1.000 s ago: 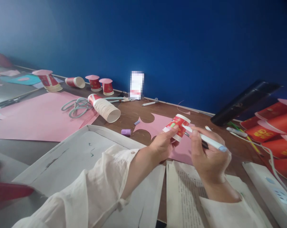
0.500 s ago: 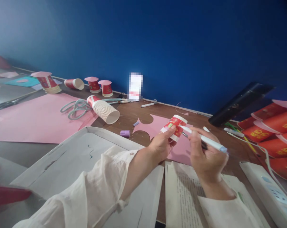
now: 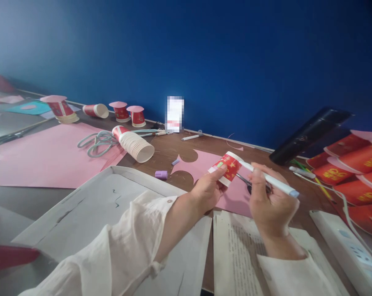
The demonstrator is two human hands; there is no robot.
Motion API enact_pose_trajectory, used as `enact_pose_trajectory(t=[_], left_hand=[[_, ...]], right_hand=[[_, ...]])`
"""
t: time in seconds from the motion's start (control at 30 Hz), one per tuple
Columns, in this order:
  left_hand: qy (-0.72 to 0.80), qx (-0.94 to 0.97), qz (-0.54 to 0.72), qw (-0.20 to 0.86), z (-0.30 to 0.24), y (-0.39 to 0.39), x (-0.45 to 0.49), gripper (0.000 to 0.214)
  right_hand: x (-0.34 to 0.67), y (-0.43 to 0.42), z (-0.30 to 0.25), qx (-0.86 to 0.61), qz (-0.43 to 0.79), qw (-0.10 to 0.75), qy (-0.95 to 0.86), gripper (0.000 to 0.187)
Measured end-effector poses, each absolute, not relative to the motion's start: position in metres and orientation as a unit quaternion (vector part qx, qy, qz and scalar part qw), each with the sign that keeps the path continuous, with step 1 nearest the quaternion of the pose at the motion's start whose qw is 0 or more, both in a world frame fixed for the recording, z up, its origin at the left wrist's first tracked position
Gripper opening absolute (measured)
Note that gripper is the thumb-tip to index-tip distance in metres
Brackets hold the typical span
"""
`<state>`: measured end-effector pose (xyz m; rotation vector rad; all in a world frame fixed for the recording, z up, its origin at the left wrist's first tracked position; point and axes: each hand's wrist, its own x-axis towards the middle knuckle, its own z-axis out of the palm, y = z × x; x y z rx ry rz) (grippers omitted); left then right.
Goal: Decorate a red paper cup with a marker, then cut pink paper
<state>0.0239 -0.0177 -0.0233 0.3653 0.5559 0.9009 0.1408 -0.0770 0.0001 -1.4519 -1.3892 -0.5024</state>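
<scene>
Marking the red paper cup (image 3: 227, 166) seems the step in hand. The left hand (image 3: 209, 190) pinches it, tilted, over the pink sheet (image 3: 201, 162) mid-desk (image 3: 170, 150). The right hand (image 3: 270, 201), closed round a white marker (image 3: 270, 180), has its tip at the cup's upper end. The next stroke calls for a steady cup.

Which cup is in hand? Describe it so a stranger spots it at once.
Find the pink sheet with round holes, table centre. Above it the left hand holds a red paper cup sideways. Only this cup has a white pen touching it.
</scene>
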Motion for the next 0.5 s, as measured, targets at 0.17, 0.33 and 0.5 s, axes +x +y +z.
enact_pose_trajectory(t=[0.17, 0.33, 0.5], left_hand=[[0.245, 0.185, 0.423, 0.853, -0.0216, -0.0188, 0.0225, 0.036], [0.248, 0.18, 0.42, 0.854, -0.0214, -0.0184, 0.0226, 0.034], [0.245, 0.176, 0.415, 0.858, -0.0214, -0.0187, 0.0227, 0.033]], right_hand=[[0.1389, -0.0768, 0.0015, -0.602, -0.215, 0.506, -0.578, 0.022], [0.1374, -0.0758, 0.0021, -0.598, -0.223, 0.503, -0.583, 0.021], [0.1376, -0.0751, 0.0014, -0.6, -0.224, 0.498, -0.585, 0.021]])
